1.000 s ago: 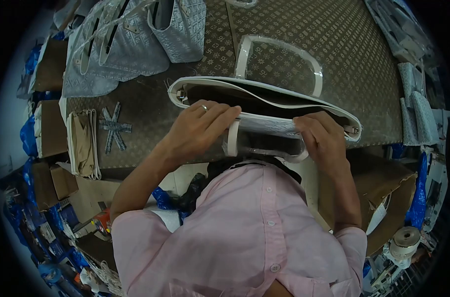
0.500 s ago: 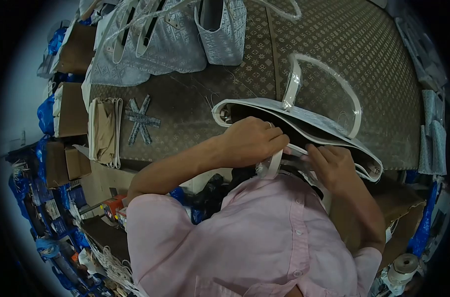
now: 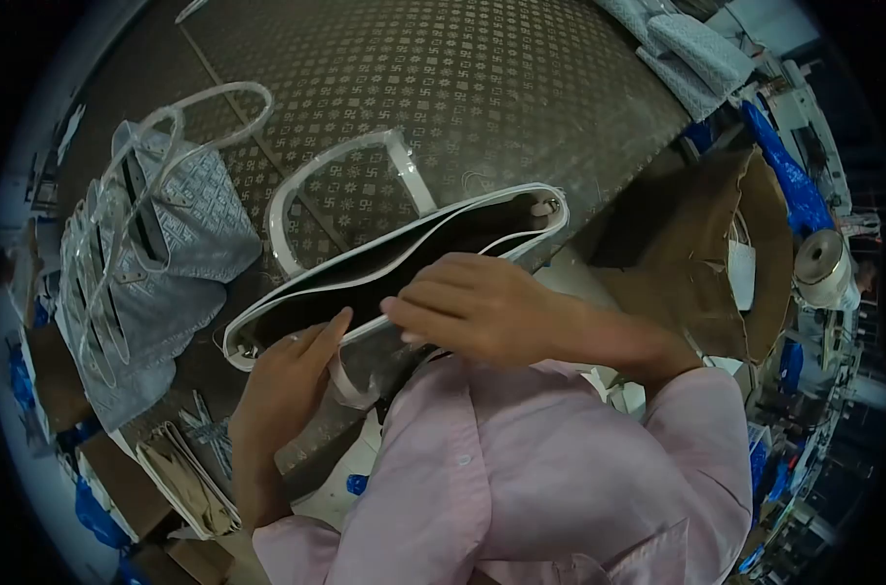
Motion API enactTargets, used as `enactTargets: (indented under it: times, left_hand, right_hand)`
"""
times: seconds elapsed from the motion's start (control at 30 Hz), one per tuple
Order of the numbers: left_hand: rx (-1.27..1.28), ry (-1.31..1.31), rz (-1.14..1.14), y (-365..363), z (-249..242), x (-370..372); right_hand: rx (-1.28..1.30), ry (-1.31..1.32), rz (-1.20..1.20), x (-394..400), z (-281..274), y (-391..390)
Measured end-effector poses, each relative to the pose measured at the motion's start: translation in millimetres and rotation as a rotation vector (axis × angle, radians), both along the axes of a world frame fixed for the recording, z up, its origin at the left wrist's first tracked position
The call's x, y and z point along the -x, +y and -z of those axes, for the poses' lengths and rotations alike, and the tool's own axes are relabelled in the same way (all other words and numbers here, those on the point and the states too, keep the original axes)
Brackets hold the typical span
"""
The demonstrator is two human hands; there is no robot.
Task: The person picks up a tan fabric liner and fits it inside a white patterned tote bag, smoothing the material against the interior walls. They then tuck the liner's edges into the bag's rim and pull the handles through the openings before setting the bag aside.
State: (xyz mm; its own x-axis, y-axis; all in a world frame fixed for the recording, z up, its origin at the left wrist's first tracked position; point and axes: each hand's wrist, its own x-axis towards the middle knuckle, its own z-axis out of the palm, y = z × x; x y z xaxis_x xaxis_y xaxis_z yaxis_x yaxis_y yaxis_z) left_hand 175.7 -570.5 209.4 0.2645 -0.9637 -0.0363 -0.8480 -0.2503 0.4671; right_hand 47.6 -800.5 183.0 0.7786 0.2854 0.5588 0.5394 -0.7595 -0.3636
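A white-trimmed tote bag (image 3: 433, 244) lies at the near table edge against my body, its mouth gaping and its dark lining showing. Its far handle (image 3: 282, 219), wrapped in clear plastic, stands up behind the rim. Part of the near handle (image 3: 347, 380) shows beside my left hand. My left hand (image 3: 292, 375) is at the near rim, left of centre, fingers stretched and a ring on one. Over the near rim, my right hand (image 3: 472, 304) has its fingers extended leftward, with nothing visible in them. The bag's near side is partly hidden by my hands.
Several similar patterned bags (image 3: 184, 219) stand at the left on the brown patterned table (image 3: 521, 107). Grey strips (image 3: 207, 429) and folded tan pieces (image 3: 184, 478) lie at lower left. A large cardboard box (image 3: 696, 263) and a spool (image 3: 821, 258) are at right.
The view has swung right, so the bag and table appear turned. My hands have moved apart from their hold near the front handle; the right hand has lifted over the rim.
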Motion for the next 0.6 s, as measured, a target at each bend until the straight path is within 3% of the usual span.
enactTargets:
  times: [0.13,0.17,0.23,0.47,0.53,0.57,0.6]
  left_hand:
    - [-0.013,0.278,-0.037,-13.6,-17.8,3.3]
    - [-0.019,0.276,-0.049,-23.6,-14.0,9.4]
    - [-0.077,0.113,-0.005,-55.2,-1.9,29.2]
    - [-0.217,0.053,0.037,-135.9,4.5,48.3]
    - [-0.209,0.315,0.155,-131.0,0.9,37.9]
    - [-0.221,0.317,0.146,-126.7,6.2,29.2]
    - [-0.107,0.417,0.203,-121.5,15.8,19.3]
  right_hand:
    - [-0.081,-0.055,0.420,56.7,5.2,-61.1]
    - [-0.090,-0.054,0.409,64.1,8.6,-72.1]
    - [0.001,0.002,0.604,71.0,17.6,-83.9]
    - [-0.216,0.045,0.460,67.0,46.4,-97.2]
    - [-0.327,0.068,0.393,68.9,48.9,-105.0]
    - [-0.340,0.072,0.385,67.4,51.2,-107.4]
    - [-0.314,0.036,0.364,66.4,54.4,-109.1]
